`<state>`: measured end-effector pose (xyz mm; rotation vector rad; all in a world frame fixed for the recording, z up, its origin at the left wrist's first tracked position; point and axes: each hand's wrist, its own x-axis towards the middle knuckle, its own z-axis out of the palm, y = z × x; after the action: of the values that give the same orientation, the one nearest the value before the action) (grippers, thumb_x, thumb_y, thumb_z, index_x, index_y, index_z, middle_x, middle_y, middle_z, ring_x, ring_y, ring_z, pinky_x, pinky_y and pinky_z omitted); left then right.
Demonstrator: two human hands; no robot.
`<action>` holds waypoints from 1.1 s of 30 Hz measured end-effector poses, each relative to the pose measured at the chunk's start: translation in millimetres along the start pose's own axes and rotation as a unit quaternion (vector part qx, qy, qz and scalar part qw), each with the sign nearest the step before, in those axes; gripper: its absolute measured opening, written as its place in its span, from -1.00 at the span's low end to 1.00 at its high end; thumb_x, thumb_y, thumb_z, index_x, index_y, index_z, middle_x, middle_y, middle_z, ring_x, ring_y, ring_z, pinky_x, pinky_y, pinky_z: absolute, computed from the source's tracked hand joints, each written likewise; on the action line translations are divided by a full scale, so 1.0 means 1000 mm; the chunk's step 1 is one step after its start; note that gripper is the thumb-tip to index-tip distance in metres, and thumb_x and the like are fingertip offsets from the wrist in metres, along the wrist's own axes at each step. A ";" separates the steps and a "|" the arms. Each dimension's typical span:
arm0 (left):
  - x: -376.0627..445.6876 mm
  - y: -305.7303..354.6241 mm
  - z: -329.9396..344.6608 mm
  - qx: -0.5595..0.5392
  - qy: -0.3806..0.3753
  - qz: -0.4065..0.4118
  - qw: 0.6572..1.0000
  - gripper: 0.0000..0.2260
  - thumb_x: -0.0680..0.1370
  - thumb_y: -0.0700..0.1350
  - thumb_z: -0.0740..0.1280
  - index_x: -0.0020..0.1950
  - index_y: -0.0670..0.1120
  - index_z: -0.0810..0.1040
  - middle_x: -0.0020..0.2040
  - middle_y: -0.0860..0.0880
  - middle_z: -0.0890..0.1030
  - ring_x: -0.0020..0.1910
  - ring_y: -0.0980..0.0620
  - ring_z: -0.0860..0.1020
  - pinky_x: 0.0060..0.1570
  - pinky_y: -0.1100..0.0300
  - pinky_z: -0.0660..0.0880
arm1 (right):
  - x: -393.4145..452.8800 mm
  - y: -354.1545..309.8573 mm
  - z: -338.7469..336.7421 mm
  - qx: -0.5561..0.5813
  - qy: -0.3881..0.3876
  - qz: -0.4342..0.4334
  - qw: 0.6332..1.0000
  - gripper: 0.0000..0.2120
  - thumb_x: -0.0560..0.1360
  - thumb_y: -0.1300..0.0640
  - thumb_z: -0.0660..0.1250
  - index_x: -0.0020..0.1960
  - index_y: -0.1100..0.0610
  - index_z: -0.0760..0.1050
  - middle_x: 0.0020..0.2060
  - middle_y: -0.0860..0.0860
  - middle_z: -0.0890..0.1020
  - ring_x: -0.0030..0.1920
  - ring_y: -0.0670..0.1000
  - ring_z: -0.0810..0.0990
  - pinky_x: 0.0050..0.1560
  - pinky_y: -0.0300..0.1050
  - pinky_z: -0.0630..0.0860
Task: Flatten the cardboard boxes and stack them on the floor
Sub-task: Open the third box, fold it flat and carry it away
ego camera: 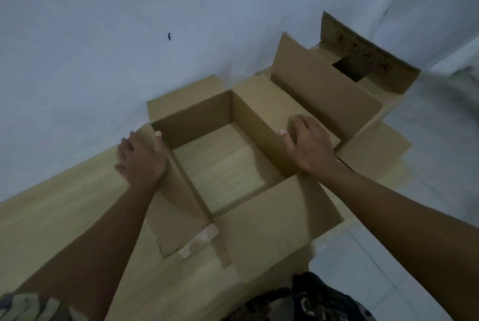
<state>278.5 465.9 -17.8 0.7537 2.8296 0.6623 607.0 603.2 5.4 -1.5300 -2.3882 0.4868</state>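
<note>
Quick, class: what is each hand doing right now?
Left hand: grips the open box's left wall.
Right hand: grips its right wall.

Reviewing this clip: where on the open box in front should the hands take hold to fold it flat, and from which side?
Grip the two opposite side walls at their top edges, from above and outside. The open box has no bottom, so floor shows through and it should collapse sideways. The left hand and right hand already sit on those walls, thumbs hooked over the rims.
</note>
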 end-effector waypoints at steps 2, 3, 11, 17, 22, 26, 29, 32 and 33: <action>-0.019 -0.004 -0.002 -0.022 -0.002 -0.061 0.998 -0.25 0.56 0.34 0.08 0.58 -0.13 0.09 0.57 -0.17 0.13 0.56 -0.17 0.08 0.45 -0.30 0.03 | 0.008 -0.001 -0.008 0.029 -0.040 0.024 0.998 -0.60 0.64 -0.13 0.17 0.30 0.15 0.40 0.24 0.14 0.50 0.24 0.15 0.47 0.23 0.08 0.42; -0.027 -0.004 -0.004 -0.038 -0.010 -0.095 0.995 -0.22 0.55 0.35 0.10 0.58 -0.14 0.07 0.57 -0.19 0.14 0.55 -0.20 0.10 0.44 -0.28 0.08 | 0.011 -0.003 -0.012 0.035 -0.053 0.033 0.997 -0.59 0.64 -0.13 0.16 0.32 0.15 0.39 0.25 0.15 0.49 0.25 0.15 0.46 0.23 0.06 0.40; -0.059 -0.011 -0.029 -0.177 -0.007 -0.252 0.952 -0.15 0.36 0.35 0.43 0.33 -0.33 0.46 0.27 -0.27 0.53 0.23 -0.28 0.51 0.20 -0.07 0.48 | 0.046 0.014 -0.015 0.118 -0.140 0.167 0.969 -0.03 0.39 -0.47 0.29 0.57 0.13 0.19 0.45 0.13 0.42 0.43 0.21 0.41 0.38 0.14 0.39; -0.072 -0.004 -0.071 -0.245 -0.082 -0.228 0.939 -0.52 0.43 0.16 0.49 0.12 -0.21 0.60 0.18 -0.21 0.60 0.16 -0.21 0.57 0.20 -0.09 0.50 | 0.071 0.024 -0.031 0.319 -0.165 0.155 0.920 -0.50 0.42 -0.15 0.51 0.20 0.16 0.60 0.12 0.08 0.68 0.05 0.10 0.65 0.11 0.06 0.61; -0.095 0.032 -0.094 -0.292 -0.215 -0.118 0.924 -0.74 0.56 0.07 0.38 0.11 -0.06 0.67 0.05 -0.14 0.69 -0.01 -0.14 0.67 -0.01 -0.03 0.62 | 0.079 -0.024 -0.044 0.374 -0.224 0.081 0.896 -0.71 0.66 0.03 0.19 0.31 0.15 0.44 0.11 0.12 0.61 -0.01 0.11 0.65 -0.29 -0.09 0.63; -0.120 0.068 -0.093 -0.279 -0.188 -0.046 0.940 -0.78 0.58 0.08 0.34 0.00 0.00 0.73 -0.04 -0.05 0.72 -0.04 -0.07 0.69 0.07 -0.06 0.60 | 0.067 -0.062 -0.043 0.421 -0.227 0.110 0.872 -0.80 0.70 0.09 0.05 0.20 0.13 0.39 -0.03 0.12 0.59 -0.15 0.11 0.65 -0.48 -0.13 0.58; -0.143 0.093 -0.085 -0.246 -0.180 0.039 0.952 -0.76 0.62 0.05 0.29 0.03 0.00 0.72 -0.07 0.01 0.72 -0.06 0.00 0.68 0.04 0.04 0.57 | 0.057 -0.086 -0.039 0.454 -0.241 0.119 0.850 -0.70 0.71 0.01 -0.01 0.30 0.11 0.36 0.05 0.16 0.61 -0.12 0.13 0.66 -0.37 -0.06 0.63; -0.157 0.109 -0.077 -0.243 -0.204 0.095 0.943 -0.76 0.65 -0.01 0.24 0.11 0.03 0.70 0.00 0.02 0.71 0.01 -0.01 0.66 0.07 0.07 0.54 | 0.047 -0.109 -0.034 0.475 -0.281 0.131 0.824 -0.54 0.66 -0.19 0.04 0.45 0.02 0.29 0.19 0.12 0.58 0.05 0.16 0.64 -0.19 0.05 0.68; -0.160 0.112 -0.075 -0.263 -0.222 0.093 0.934 -0.77 0.64 -0.01 0.24 0.13 0.07 0.69 0.03 0.04 0.71 0.04 0.01 0.65 0.13 0.04 0.53 | 0.042 -0.115 -0.032 0.466 -0.293 0.124 0.826 -0.48 0.63 -0.25 0.09 0.49 -0.01 0.25 0.24 0.07 0.54 0.10 0.14 0.61 -0.08 0.11 0.67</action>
<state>447.7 444.1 102.7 0.9258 2.0556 1.0620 508.0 601.8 84.1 -1.2684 -1.7053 2.0555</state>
